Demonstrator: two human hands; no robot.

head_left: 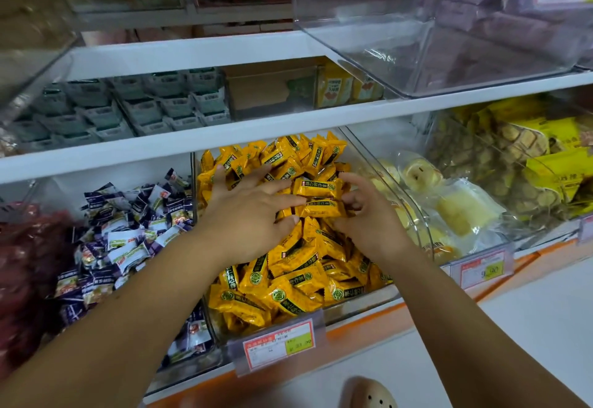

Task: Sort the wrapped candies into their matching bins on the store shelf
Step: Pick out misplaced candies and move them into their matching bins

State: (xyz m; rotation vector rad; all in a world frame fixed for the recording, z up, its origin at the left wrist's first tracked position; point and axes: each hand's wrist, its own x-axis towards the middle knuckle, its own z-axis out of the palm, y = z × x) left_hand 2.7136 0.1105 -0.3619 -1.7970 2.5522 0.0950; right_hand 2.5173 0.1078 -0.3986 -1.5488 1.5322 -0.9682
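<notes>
Nearest the lens, a beige perforated shoe [369, 394] is seen on the pale floor, below an orange-edged shelf front on which a price tag [278, 344] is clipped. Both bare forearms are stretched into the clear bin [423, 219] that is heaped with yellow wrapped candies [288, 282]. The left hand [253, 205] is laid flat on the heap, its fingers spread and straight, with nothing grasped. The right hand [365, 215] is curled, and the right end of one yellow candy [321, 209] is grasped by its fingers at the top of the pile. Purple-and-white candies [128, 231] are piled in the bin just to the left, and pale buns [462, 208] in clear packets are kept to the right.
</notes>
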